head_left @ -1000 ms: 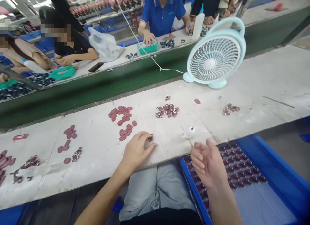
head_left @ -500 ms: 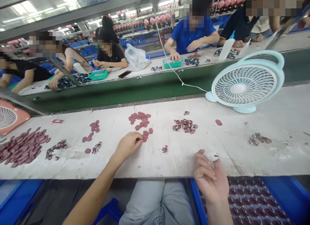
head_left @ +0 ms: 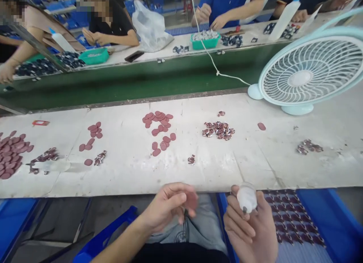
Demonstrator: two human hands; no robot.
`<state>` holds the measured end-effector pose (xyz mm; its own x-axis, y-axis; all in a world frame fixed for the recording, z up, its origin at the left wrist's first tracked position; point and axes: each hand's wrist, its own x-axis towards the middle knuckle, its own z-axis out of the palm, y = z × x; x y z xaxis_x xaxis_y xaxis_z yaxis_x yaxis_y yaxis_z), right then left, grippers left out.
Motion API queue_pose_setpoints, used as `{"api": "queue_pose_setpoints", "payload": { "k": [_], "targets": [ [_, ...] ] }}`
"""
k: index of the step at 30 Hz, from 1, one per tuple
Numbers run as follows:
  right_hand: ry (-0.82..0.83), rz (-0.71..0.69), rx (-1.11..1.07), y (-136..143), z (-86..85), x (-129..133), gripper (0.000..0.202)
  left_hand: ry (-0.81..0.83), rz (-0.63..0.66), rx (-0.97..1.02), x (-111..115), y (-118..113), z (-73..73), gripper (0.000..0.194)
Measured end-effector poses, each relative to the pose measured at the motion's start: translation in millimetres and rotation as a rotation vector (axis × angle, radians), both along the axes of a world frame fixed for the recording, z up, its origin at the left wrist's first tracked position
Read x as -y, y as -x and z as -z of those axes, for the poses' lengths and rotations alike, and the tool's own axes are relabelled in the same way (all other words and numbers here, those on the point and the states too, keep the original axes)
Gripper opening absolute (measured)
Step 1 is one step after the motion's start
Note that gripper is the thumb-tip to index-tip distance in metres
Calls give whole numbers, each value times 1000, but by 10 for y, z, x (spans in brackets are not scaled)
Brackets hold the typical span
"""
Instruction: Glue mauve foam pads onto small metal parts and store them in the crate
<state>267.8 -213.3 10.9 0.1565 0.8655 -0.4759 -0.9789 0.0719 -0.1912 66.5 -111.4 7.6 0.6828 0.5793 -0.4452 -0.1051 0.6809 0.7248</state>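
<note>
My left hand [head_left: 172, 206] is raised over my lap at the table's front edge, its fingers closed on a reddish-brown oval disc [head_left: 191, 201], slightly blurred. To the right, my right hand [head_left: 249, 221] holds a small translucent bottle [head_left: 246, 198] with a dark tip pointing down toward me. Beyond my left hand lie loose oval discs [head_left: 162, 145] on the white table [head_left: 136, 168]. A small cluster of brown and white pieces [head_left: 191, 160] sits between the hands, and a larger pile of them [head_left: 218, 130] is farther back.
A light blue fan [head_left: 300, 78] stands at the back right with its white cord. A big disc pile [head_left: 11, 151] and a lying bottle [head_left: 53, 165] are at left. Blue crates [head_left: 331, 221] flank my legs. Several people work across the green divider [head_left: 159, 81].
My left hand has come back from the discs toward my lap, now with one disc. The bottle in my right hand has swung into fuller view. The camera view has tipped down.
</note>
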Motion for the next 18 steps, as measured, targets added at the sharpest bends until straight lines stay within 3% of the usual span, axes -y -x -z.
{"api": "queue_pose_setpoints", "payload": {
  "k": [4, 10, 18],
  "targets": [
    [81, 3, 323, 107, -90, 66, 52, 298, -54, 208, 345, -161, 159, 17],
    [115, 9, 679, 284, -140, 126, 42, 403, -47, 335, 524, -188, 299, 9],
    [351, 385, 1323, 612, -163, 50, 33, 392, -36, 257, 520, -178, 223, 24]
  ]
}}
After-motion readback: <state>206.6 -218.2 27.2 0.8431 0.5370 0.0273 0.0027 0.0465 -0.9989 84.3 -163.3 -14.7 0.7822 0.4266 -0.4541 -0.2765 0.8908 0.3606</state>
